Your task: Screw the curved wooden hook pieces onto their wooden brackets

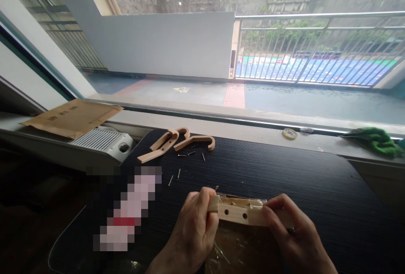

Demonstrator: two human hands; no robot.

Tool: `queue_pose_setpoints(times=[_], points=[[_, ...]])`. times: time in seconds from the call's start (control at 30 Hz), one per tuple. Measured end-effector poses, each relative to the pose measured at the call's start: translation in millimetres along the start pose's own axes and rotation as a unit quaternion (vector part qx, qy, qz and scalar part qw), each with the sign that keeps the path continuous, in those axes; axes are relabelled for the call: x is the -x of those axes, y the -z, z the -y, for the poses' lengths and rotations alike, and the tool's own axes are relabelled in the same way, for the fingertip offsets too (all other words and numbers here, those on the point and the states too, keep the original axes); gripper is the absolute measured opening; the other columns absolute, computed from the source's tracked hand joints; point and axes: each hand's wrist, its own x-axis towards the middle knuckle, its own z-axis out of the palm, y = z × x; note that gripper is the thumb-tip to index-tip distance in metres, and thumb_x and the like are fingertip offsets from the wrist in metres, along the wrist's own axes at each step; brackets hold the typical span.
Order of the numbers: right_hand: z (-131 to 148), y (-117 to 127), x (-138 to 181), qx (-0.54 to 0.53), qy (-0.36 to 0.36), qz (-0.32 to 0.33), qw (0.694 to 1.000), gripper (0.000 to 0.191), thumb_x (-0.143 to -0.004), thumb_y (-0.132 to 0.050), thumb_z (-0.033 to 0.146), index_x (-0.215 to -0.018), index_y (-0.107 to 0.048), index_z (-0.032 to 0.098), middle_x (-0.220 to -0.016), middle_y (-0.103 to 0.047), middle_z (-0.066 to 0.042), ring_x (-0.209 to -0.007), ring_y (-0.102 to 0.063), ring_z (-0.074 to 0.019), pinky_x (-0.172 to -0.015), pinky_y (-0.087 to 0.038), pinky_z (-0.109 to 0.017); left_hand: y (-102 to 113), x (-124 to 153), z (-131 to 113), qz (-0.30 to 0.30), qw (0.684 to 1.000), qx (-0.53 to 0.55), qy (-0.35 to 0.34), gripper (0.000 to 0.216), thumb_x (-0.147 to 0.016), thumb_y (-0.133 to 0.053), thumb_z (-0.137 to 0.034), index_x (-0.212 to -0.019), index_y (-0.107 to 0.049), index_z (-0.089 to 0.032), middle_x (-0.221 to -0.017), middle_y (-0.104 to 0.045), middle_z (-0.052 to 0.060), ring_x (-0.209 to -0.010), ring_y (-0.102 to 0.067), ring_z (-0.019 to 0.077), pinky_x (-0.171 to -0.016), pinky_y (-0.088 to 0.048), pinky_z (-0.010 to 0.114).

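My left hand [198, 219] is closed around the left, bent end of a pale wooden hook [236, 215] with two dark holes in its flat face. My right hand [292, 227] pinches the same hook's right end between thumb and fingers. Something small and dark shows by the right fingers; I cannot make it out. Beneath and behind the hook is a brown board [247, 248] with clear, shiny plastic on it, partly hidden by the hands. More wooden hooks [194, 141] lie at the table's back, with several screws [179, 173] scattered in front of them.
The black table [268, 168] has rounded corners and stands against the window sill. A blurred-out pinkish item [136, 206] lies at left. On the sill are a tape roll [289, 134] and a green cloth [376, 142]. A brown envelope [74, 115] rests over a grey vented unit [104, 143].
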Motion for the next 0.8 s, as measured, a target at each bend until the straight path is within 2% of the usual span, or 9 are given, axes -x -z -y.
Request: queue_pose_setpoints(times=[0.33, 0.57, 0.7, 0.8], points=[[4.6, -2.1, 0.5, 0.011, 0.008, -0.028, 1.000, 0.026, -0.075, -0.054, 0.045, -0.067, -0.055, 0.021, -0.055, -0.053, 0.003, -0.051, -0.047, -0.0124, -0.046, -0.037, -0.023, 10.1, 0.2, -9.4, 0.027, 0.999, -0.012, 0.025, 0.015, -0.084, -0.034, -0.014, -0.092, -0.045, -0.020, -0.076, -0.058, 0.001, -0.073, -0.057, 0.0176, -0.074, -0.047, 0.033], [8.3, 4.5, 1.2, 0.049, 0.018, 0.025, 0.998, 0.023, -0.079, -0.050, 0.041, -0.073, -0.055, 0.019, -0.060, -0.058, 0.002, -0.055, -0.051, -0.0139, -0.051, -0.040, -0.024, 19.8, 0.5, -21.3, 0.027, 0.999, -0.005, 0.030, 0.015, -0.084, -0.036, -0.014, -0.088, -0.049, -0.020, -0.079, -0.063, 0.001, -0.076, -0.059, 0.0164, -0.078, -0.045, 0.031], [7.6, 4.9, 2.5, 0.070, 0.024, 0.019, 0.997, 0.024, -0.080, -0.048, 0.042, -0.075, -0.055, 0.019, -0.064, -0.060, 0.000, -0.059, -0.055, -0.0156, -0.055, -0.041, -0.026, 35.9, 11.6, -22.2, 0.053, 0.997, 0.034, 0.047, 0.021, -0.087, -0.039, -0.023, -0.104, -0.052, -0.021, -0.093, -0.065, 0.002, -0.089, -0.061, 0.0174, -0.083, -0.045, 0.031], [8.3, 5.0, 3.6, 0.081, 0.026, 0.016, 0.996, 0.024, -0.081, -0.047, 0.042, -0.075, -0.055, 0.020, -0.066, -0.061, 0.000, -0.062, -0.057, -0.0167, -0.056, -0.041, -0.026, 48.9, 12.0, -7.5, 0.034, 0.996, 0.028, 0.075, 0.026, -0.087, -0.041, -0.025, -0.109, -0.055, -0.021, -0.097, -0.066, 0.004, -0.090, -0.062, 0.0173, -0.083, -0.046, 0.030]])
